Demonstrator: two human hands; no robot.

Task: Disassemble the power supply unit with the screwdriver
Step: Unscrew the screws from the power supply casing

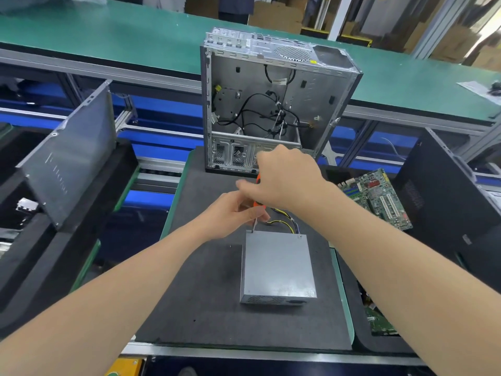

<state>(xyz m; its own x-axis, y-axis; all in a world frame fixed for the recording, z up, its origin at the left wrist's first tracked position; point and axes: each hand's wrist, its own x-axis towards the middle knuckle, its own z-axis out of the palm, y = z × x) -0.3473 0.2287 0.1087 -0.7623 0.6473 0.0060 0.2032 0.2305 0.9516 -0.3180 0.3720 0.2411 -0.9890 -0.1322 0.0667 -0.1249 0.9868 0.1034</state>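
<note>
Far behind the power supply unit (276, 267) a long green belt (135, 36) runs across the whole view. The unit itself lies flat on a dark padded surface (206, 280), with its plain grey top facing up and its vented side toward the person. Behind the unit, on the far edge of the same surface, an open computer case (271, 104) stands upright, and black cables hang inside it. To the left of the unit, well apart from it, a grey side panel (73, 158) leans tilted in a black tray. To the right of the unit stands a black case (447, 213), and between this case and the unit lies a green motherboard (379, 199). The right hand (282, 180) is above the far end of the unit and its fingers are curled around the orange handle of the screwdriver (258, 181). The left hand (233, 215) is just beside the far left corner of the unit and pinches the thin metal shaft. The tip of the screwdriver touches this far left corner. Yellow and black wires (284, 223) come out from the far side of the unit.
</note>
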